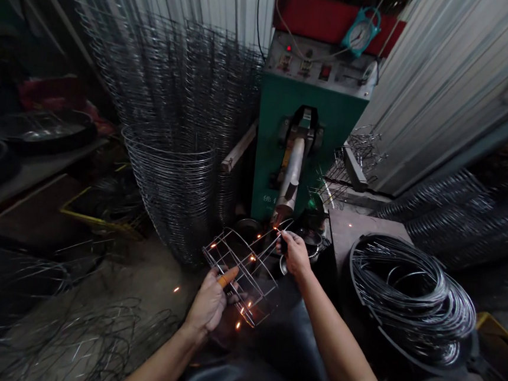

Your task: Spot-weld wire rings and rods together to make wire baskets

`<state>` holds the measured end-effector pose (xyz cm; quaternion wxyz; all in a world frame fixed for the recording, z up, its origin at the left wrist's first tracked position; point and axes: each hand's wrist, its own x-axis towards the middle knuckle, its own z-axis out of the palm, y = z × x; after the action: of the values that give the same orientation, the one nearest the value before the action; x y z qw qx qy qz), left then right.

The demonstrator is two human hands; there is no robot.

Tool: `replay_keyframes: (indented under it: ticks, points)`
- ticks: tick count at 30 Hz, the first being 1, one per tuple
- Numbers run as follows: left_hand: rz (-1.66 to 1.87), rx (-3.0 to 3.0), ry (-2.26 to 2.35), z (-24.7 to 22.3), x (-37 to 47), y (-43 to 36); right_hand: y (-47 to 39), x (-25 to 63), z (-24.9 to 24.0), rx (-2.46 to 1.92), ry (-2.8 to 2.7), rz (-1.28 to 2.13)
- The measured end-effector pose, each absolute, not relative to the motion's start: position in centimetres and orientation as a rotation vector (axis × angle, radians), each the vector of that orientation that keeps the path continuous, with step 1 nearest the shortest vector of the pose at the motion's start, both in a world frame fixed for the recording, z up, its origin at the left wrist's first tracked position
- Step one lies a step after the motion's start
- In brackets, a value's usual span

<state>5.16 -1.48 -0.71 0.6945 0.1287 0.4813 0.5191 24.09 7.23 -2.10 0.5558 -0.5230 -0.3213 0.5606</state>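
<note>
My left hand (211, 299), with an orange cover on its thumb, is closed around the near left side of a wire rack (248, 261). The rack is an open grid of thin metal rods, tilted below a spot welder (313, 118). With its fingers pinched, my right hand (295, 253) grips a thin wire at the rack's far right corner, just under the welder's electrode arm (291, 179). Bright sparks fly off the contact point and scatter over the rack. My fingertips partly hide where the wire and rack meet.
Tall nested stacks of round wire frames (167, 171) stand to the left. On the right, a black tub (355, 300) holds wire hoops (423, 294). Loose wire (102, 343) litters the floor at lower left. A blue clock (361, 34) hangs on the machine's top.
</note>
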Motion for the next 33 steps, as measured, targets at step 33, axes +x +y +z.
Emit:
replay_keyframes:
  ticks: [33]
  points:
    - [1.16,0.283,1.013,-0.9,4.0,-1.0,-5.4,26.5,-3.4,-1.25,-1.613,1.277]
